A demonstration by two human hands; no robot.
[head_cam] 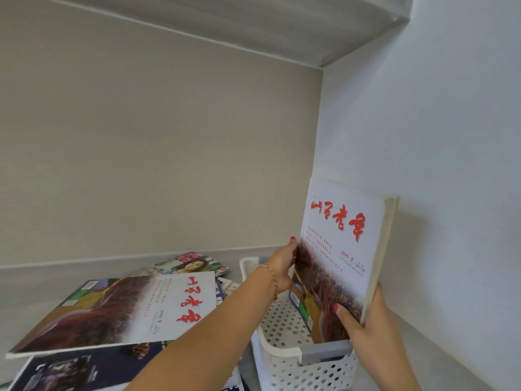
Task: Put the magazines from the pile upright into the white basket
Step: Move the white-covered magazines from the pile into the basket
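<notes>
The held magazine stands upright at lower right of the frame, its bottom edge inside the white basket. It looks light and thin — likely floppy and glossy, so gripping both side edges low down should keep it from bowing or slipping. The left hand pinches its left edge; the right hand has thumb and fingers curled round the lower right corner. The cover is white with red brush lettering above a reddish-brown photo. The pile lies flat at lower left — a matching issue on top.
</notes>
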